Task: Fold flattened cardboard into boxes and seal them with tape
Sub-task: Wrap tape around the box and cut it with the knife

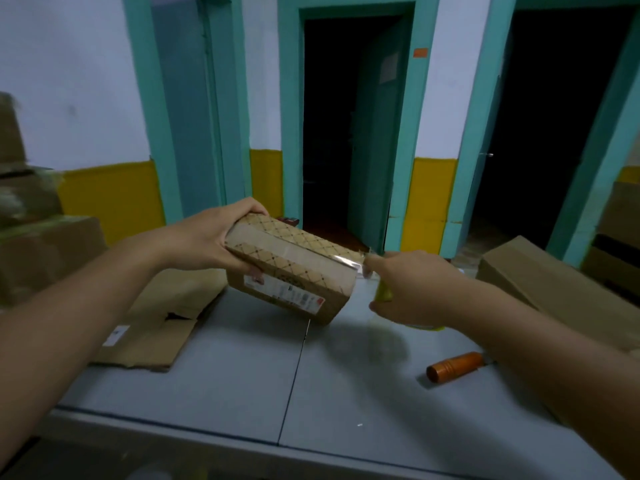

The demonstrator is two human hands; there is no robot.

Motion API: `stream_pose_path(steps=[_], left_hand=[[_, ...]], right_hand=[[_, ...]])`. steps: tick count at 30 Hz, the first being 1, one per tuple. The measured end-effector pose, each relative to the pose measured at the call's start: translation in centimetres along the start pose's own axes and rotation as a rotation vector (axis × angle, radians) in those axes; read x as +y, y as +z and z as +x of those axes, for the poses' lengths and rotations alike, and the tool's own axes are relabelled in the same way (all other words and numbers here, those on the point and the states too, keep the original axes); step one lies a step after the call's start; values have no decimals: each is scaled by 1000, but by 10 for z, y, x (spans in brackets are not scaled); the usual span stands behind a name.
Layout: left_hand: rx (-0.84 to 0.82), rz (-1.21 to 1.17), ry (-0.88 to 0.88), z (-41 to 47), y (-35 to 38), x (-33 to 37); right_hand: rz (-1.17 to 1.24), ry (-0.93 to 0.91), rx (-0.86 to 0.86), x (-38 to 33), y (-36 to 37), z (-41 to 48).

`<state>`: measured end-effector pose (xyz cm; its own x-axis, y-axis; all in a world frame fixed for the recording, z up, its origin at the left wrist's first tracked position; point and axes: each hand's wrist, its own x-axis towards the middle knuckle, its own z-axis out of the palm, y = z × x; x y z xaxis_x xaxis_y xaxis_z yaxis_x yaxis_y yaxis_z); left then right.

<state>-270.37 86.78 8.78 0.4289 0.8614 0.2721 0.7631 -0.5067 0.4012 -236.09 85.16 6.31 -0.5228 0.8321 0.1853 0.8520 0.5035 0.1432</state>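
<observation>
A small cardboard box with a diamond pattern on its flaps and a label on its side is tilted above the grey table. My left hand grips the box's left end. Clear tape runs along the box's top seam to its right end. There my right hand holds a yellow-cored tape roll, and a shiny stretch of tape spans from the box to the roll.
Flattened cardboard lies on the table's left part. Stacked boxes stand at the far left and a larger box at the right. An orange-handled tool lies on the table near my right forearm.
</observation>
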Motion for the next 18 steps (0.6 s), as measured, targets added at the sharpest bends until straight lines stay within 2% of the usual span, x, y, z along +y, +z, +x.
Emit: stream_pose_path(steps=[7,9,12,15,18], left_hand=[[60,-175,-60,0,26,-14],[43,-279,-83,4,35,-19],[-49,-341,-98,12,44,-17],[-144,-99,-110,24,39,-6],[-86,292,6,35,30,23]], right_hand=[[125,28,4,5,-7,1],[180,38,-14,8,-22,0],[112,8,-120,12,-39,-4],[29,11,-278,14,-36,-2],[65,40,-294,18,-27,2]])
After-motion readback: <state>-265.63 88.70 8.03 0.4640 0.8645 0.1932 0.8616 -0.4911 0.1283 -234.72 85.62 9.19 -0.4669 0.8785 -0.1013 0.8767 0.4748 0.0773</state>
